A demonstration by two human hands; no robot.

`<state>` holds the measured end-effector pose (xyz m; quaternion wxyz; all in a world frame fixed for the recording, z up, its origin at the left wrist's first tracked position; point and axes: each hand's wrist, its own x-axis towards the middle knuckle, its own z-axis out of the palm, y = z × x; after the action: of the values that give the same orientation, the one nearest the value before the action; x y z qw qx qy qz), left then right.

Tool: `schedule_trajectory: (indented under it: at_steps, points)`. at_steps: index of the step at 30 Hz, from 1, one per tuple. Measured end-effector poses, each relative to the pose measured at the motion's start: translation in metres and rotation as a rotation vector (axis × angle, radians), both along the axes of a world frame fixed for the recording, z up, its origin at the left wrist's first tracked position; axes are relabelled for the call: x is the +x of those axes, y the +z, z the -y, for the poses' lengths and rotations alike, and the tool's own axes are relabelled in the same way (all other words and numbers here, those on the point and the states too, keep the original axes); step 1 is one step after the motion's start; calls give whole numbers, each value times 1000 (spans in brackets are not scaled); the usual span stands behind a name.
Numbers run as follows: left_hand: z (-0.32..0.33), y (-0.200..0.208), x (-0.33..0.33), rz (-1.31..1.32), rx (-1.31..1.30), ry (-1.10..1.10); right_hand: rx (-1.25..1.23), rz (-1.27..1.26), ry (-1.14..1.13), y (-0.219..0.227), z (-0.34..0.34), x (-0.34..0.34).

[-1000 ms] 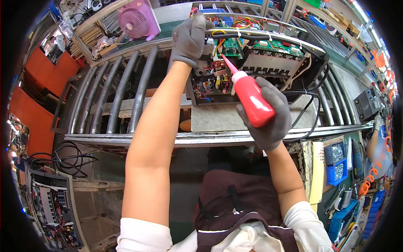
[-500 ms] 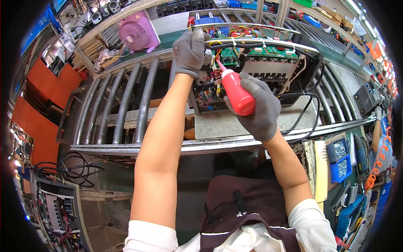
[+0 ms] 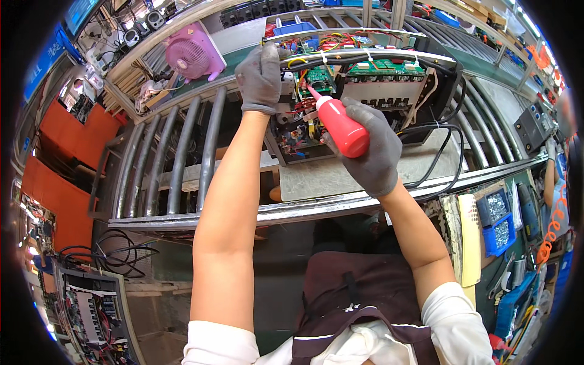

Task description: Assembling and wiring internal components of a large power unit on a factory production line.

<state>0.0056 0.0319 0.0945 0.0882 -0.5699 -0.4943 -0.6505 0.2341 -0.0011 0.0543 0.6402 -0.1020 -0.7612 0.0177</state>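
Note:
My right hand (image 3: 376, 149), in a grey glove, is wrapped round a red squeeze bottle (image 3: 344, 129) with a white collar and a thin pink nozzle. The bottle is tilted, its nozzle tip among the wires and connectors beside a small green circuit board (image 3: 320, 79). These parts belong to an opened electronic unit (image 3: 383, 96) with a metal chassis, several boards, and black cables. My gloved left hand (image 3: 260, 82) is closed on the chassis's upper left corner; its fingertips are partly hidden. The exact spot under the nozzle is too small to make out.
The unit rests on a metal plate (image 3: 316, 182) over a roller conveyor (image 3: 182, 158). A pink fan (image 3: 187, 58) stands behind at left. Blue bins of screws (image 3: 500, 234) and hand tools lie at right. Another person's arm (image 3: 549, 176) shows at the far right.
The whole view has shifted slightly, so the unit and both hands appear a little farther left. My grip on the bottle and the chassis stays the same, with the nozzle still among the wires.

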Motion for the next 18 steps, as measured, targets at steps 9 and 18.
schedule_trajectory:
  at_steps: [9, 18]
  points:
    - [-2, -3, -7, -27, -8, 5, -499, -303, 192, -4, 3, 22]
    - [-4, -1, 1, -69, -9, 161, -1298, -1099, 905, -22, -33, 114]
